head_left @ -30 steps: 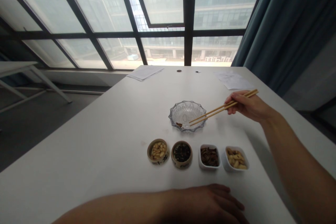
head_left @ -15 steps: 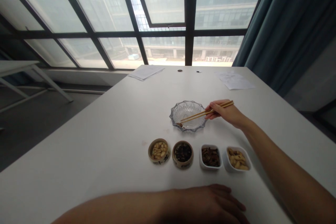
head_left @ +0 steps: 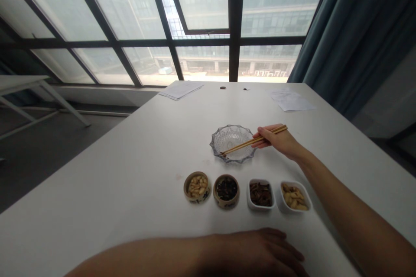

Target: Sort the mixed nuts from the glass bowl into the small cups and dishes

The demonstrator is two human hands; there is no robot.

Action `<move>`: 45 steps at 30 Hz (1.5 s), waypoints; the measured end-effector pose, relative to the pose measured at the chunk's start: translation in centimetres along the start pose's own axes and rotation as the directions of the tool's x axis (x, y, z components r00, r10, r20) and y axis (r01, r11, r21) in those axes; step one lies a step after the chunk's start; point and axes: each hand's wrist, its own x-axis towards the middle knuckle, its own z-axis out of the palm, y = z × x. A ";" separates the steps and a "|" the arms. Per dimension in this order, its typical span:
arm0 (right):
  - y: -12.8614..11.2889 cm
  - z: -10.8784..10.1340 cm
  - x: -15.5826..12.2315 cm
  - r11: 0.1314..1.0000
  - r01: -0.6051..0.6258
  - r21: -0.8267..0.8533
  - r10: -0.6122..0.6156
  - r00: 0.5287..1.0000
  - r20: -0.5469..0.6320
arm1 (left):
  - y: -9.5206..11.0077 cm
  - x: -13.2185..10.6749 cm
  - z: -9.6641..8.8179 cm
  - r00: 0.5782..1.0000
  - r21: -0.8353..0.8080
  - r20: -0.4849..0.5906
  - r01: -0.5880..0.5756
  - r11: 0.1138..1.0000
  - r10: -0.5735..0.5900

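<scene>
My right hand (head_left: 271,137) grips a pair of wooden chopsticks (head_left: 248,142) over the right rim of a clear glass bowl (head_left: 233,156) with a scalloped edge. The chopstick tips are close together at a small brown piece (head_left: 222,154) in the bowl's near left side; whether they pinch it I cannot tell. My left hand (head_left: 276,249) lies on the table with its fingers stretched out, just in front of a white square dish of dark brown strips (head_left: 261,194) and another of tan pieces (head_left: 294,197).
Left of the white dishes stand a round tan bowl of black pieces (head_left: 226,189) and one of pale nut-like pieces (head_left: 197,186). Papers (head_left: 181,89) lie at the far left of the white table (head_left: 136,160), more sheets (head_left: 292,99) at the far right. A dark curtain (head_left: 344,39) hangs right.
The chopstick tips have come together and shifted slightly down and left at the brown piece. My right hand has moved a little left. My left hand has stayed still.
</scene>
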 end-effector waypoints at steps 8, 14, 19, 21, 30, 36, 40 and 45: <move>-1.6 -2.5 -0.1 0.995 0.075 0.058 -0.071 0.994 -0.078 | 0.0 0.0 0.0 1.000 0.053 0.024 -0.004 0.999 0.003; -4.3 -7.1 -1.7 0.999 0.040 0.023 -0.041 0.999 0.012 | -0.1 0.0 0.1 0.999 0.078 0.010 -0.032 0.996 0.031; -5.8 -9.7 -3.5 0.990 -0.078 -0.117 0.110 0.947 0.303 | -0.2 0.1 0.1 0.999 0.078 0.007 -0.035 0.996 0.035; -6.0 -10.0 -3.8 0.984 -0.098 -0.151 0.147 0.921 0.360 | -0.2 0.0 0.1 0.999 0.082 0.016 -0.034 0.996 0.033; -5.4 -10.0 -3.3 0.996 -0.048 -0.080 0.068 0.961 0.269 | 0.0 0.0 -0.1 0.998 0.093 0.009 -0.055 0.994 0.054; -4.2 -7.0 -1.6 0.991 0.127 0.032 -0.129 0.990 0.058 | 0.0 0.0 -0.1 0.999 0.094 0.006 -0.044 0.995 0.044; -3.0 -4.0 -0.7 0.993 0.119 -0.024 -0.118 0.992 0.031 | 0.0 0.0 -0.1 0.999 0.099 0.018 -0.047 0.994 0.046; -1.5 -2.0 -0.2 0.995 0.081 -0.062 -0.081 0.997 0.009 | 0.0 0.0 -0.1 0.999 0.083 0.023 -0.029 0.996 0.027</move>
